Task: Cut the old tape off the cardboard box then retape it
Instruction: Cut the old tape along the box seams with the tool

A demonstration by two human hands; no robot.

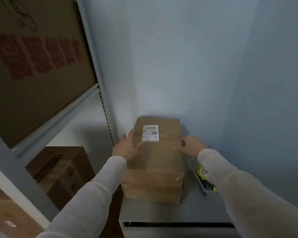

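We see a brown cardboard box (pixel 155 162) lying flat on a grey cabinet top (pixel 162 212), close to the corner of a pale blue wall (pixel 196 66). The box's long side runs straight away from us, with one short end facing us and the other end by the wall. A white paper label (pixel 150 133) sits on its top, near the far end. A shiny clear tape strip (pixel 153 177) goes across the top near our end. The left hand (pixel 127 147) rests flat on the top left of the box with its fingers spread. The right hand (pixel 191 146) is at the box's right edge, with its thumb on the top. It is too blurry for us to tell if it grips. Just right of the box is a grey tray (pixel 192 163) with a yellow and black cutter (pixel 200 170) in it, partly hidden by the right sleeve. On the left stands a grey metal shelf rack (pixel 100 83) with a big brown carton (pixel 33 74).
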